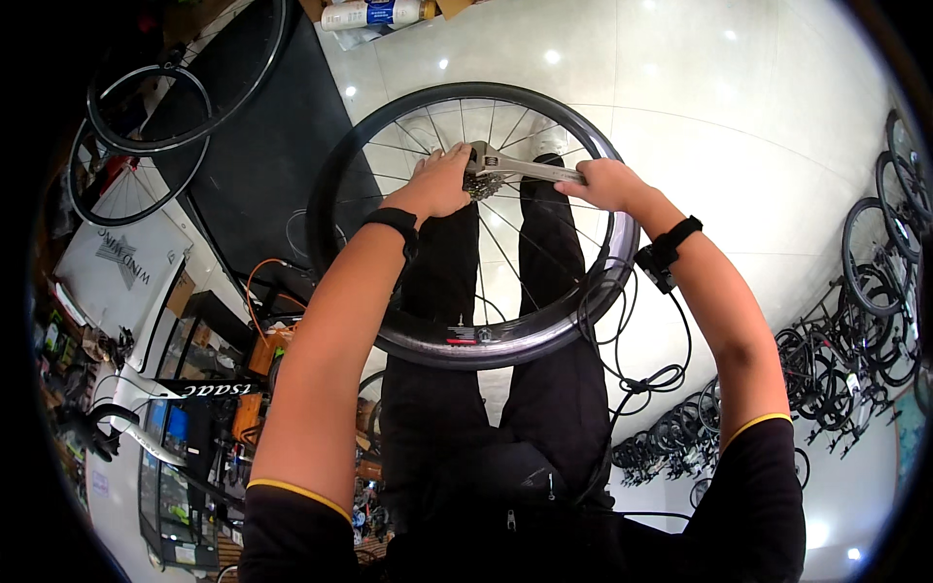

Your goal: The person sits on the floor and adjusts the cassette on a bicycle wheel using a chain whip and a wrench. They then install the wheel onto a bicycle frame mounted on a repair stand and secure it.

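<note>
A bicycle wheel with a deep black rim (418,352) lies in front of my legs. At its hub is a metal cog cassette (483,187). An adjustable wrench (525,167) rests with its jaw end over the hub, its handle pointing right. My right hand (610,185) is closed around the handle's end. My left hand (439,183) is closed at the jaw end, its fingers against the wrench head and right beside the cassette. Whatever sits between the jaws is hidden.
Two more wheels, one with a thin rim (141,70), stand at upper left by a black mat (262,146). A bottle (374,14) lies at the top edge. A white bicycle frame (136,398) is at left. Several bicycles (860,321) line the right. A black cable (637,386) hangs near my right forearm.
</note>
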Demonstrator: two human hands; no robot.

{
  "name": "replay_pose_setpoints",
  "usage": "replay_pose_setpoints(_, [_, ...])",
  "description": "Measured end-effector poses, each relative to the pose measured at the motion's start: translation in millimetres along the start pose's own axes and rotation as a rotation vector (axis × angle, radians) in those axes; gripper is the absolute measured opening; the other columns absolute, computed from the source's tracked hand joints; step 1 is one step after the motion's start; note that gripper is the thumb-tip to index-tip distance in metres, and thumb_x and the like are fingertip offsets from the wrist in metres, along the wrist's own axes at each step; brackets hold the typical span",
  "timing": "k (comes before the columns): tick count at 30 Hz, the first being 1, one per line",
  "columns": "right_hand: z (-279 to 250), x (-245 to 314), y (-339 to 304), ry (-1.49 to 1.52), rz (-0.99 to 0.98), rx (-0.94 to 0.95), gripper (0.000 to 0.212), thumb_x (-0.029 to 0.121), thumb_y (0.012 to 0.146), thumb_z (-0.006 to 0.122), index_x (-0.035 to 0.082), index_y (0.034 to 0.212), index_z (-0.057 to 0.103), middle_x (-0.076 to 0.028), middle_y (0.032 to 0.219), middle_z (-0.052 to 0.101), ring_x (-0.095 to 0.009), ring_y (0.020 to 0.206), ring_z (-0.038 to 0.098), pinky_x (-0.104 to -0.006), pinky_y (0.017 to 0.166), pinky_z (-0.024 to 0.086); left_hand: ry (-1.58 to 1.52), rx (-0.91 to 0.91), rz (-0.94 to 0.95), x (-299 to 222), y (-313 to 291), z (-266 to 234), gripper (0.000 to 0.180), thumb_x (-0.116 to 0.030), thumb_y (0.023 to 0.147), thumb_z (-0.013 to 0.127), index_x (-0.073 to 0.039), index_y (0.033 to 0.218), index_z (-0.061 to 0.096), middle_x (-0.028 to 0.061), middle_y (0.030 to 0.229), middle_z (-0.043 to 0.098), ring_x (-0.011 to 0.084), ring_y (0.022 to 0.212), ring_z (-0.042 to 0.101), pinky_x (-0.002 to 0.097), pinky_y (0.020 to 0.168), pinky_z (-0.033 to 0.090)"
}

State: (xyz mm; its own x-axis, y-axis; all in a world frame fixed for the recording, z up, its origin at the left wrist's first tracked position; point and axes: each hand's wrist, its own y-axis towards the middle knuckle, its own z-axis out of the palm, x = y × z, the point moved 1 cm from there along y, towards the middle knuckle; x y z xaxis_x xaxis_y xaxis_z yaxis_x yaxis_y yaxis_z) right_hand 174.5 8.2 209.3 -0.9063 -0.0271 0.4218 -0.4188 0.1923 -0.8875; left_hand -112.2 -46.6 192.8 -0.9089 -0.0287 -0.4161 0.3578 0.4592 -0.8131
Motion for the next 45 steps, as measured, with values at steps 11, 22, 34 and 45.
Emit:
replay_pose_setpoints(11, [18,21,-17,-0.055,0.114,-0.039,0.071,0.066,0.088,0.046,-0.001,0.082,0.069,-0.023,0.083,0.067,-0.038,0.084,0.066,-0.0448,0.078,0.052,-0.252,0.139,0.303,-133,-126,0,0.064,-0.03,0.075,0.069,0.005,0.124,0.047,0.0204,0.117,0.052,0.0371,0.111,0.05,0.0432,0.093,0.042])
replay_pose_setpoints(22, [5,-1,-11,-0.045,0.052,-0.097,0.066,0.066,0.086,0.05,0.002,0.08,0.067,-0.018,0.074,0.066,-0.036,0.075,0.064,-0.0451,0.071,0.051,-0.324,-0.372,0.05,-64,-67,2,0.046,-0.011,0.081,0.061,0.0,0.124,0.049,0.0207,0.119,0.054,0.0381,0.111,0.05,0.0465,0.094,0.041])
replay_pose_setpoints(34, [-16,-17,-42,-0.138,0.04,-0.097,0.049,0.051,0.087,0.059,0.002,0.084,0.063,-0.018,0.074,0.065,-0.038,0.073,0.063,-0.045,0.068,0.05,0.034,0.081,-0.127,-11,-5,-20,0.069,0.0,0.082,0.052,-0.015,0.146,0.035,0.013,0.142,0.044,0.0353,0.128,0.041,0.0455,0.106,0.035])
replay_pose_setpoints(45, [-15,88,-133,-0.203,-0.12,-0.202,0.037,0.003,0.078,0.053,-0.005,0.115,0.049,-0.024,0.083,0.061,-0.039,0.068,0.064,-0.0454,0.06,0.052,-0.195,-0.024,-0.237,-4,-57,-15,0.04,-0.021,0.089,0.051,0.002,0.122,0.053,0.022,0.114,0.061,0.0401,0.104,0.059,0.0436,0.09,0.047])
